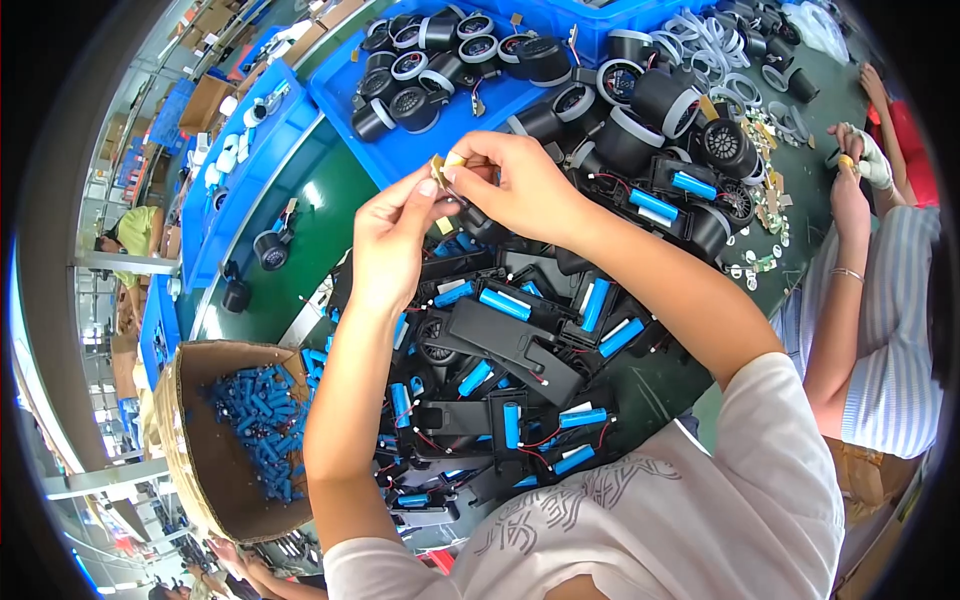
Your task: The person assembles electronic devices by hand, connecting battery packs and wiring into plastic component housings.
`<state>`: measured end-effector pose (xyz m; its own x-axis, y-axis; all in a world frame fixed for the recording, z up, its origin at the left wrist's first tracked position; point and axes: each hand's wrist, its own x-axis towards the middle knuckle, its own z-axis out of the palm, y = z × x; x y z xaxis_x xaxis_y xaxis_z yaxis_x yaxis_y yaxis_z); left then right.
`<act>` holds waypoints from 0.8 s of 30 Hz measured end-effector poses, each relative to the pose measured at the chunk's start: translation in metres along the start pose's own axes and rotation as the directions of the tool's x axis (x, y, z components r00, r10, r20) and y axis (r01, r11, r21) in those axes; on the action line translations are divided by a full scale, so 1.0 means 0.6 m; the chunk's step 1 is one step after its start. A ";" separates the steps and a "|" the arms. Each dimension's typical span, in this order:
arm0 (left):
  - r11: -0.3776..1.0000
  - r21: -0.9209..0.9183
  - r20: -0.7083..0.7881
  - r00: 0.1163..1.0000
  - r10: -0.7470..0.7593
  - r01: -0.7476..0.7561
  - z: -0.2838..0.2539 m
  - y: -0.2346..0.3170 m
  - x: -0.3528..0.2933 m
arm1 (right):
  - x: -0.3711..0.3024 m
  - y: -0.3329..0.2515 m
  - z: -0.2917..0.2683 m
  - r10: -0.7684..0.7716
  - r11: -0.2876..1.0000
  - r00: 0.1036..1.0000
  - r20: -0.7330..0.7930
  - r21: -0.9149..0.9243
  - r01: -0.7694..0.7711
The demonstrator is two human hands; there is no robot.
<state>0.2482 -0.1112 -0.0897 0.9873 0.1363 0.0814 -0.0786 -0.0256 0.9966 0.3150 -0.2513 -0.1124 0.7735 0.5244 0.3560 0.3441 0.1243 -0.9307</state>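
My left hand (392, 235) and my right hand (515, 185) meet over the middle of the bench, fingertips pinched together. Between them is a small flat yellowish piece (438, 170); it looks like a little circuit board, though the fingers cover most of it. A dark part (482, 226) hangs just under my right hand, and I cannot tell whether it is joined to the piece. Below my hands lies a heap of black plastic housings (515, 335) with blue cylindrical batteries (505, 304) and thin wires.
A blue tray (335, 75) of round black fan units (412, 108) stands beyond my hands. A cardboard box (190, 430) of blue batteries is at the left. Grey rings (690, 45) and loose small boards (770, 200) lie at the right, near a co-worker's gloved hand (872, 160).
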 end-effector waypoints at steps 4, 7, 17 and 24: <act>0.995 -0.096 -0.028 1.000 0.010 -0.013 -0.013 0.001 -0.004 | -0.003 -0.011 -0.005 -0.112 0.984 0.994 0.018 -0.136 0.113; 0.985 -0.162 -0.075 0.996 0.040 -0.052 -0.013 0.004 -0.005 | -0.001 -0.016 -0.008 -0.204 0.950 0.979 0.022 -0.237 0.203; 0.989 -0.100 0.005 0.994 0.111 -0.110 -0.024 0.007 -0.007 | 0.004 -0.028 -0.007 -0.271 0.881 0.958 0.089 -0.379 0.284; 0.970 0.139 -0.022 0.979 0.204 -0.200 -0.012 0.006 -0.005 | 0.005 -0.029 0.006 -0.292 0.756 0.956 0.027 -0.605 0.248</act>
<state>0.2442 -0.1048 -0.0864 0.9471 0.1498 0.2838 -0.2541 -0.1899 0.9483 0.3095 -0.2489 -0.0952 0.6247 0.4882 0.6094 0.7742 -0.2857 -0.5648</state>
